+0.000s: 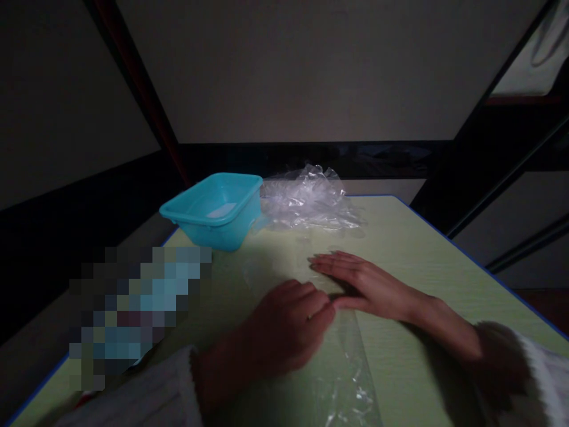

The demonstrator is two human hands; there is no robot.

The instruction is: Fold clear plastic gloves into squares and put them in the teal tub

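Observation:
A clear plastic bag or sheet [355, 379] lies flat on the table, running under both hands; its near part is wrinkled and shiny. My left hand [288, 326] is closed above it, fingers curled in, and what they hold, if anything, is hidden. Flat and with straight fingers, my right hand [368, 281] rests palm down over the plastic's right side. The tip of its thumb meets the curled fingers of the left hand.
A turquoise plastic basin [240, 228] with something white inside stands at the back left. Beside it is a heap of crumpled clear plastic [311, 198]. A pixelated item [146, 308] lies at the left. The pale green table [427, 261] has a blue edge, with a wall behind.

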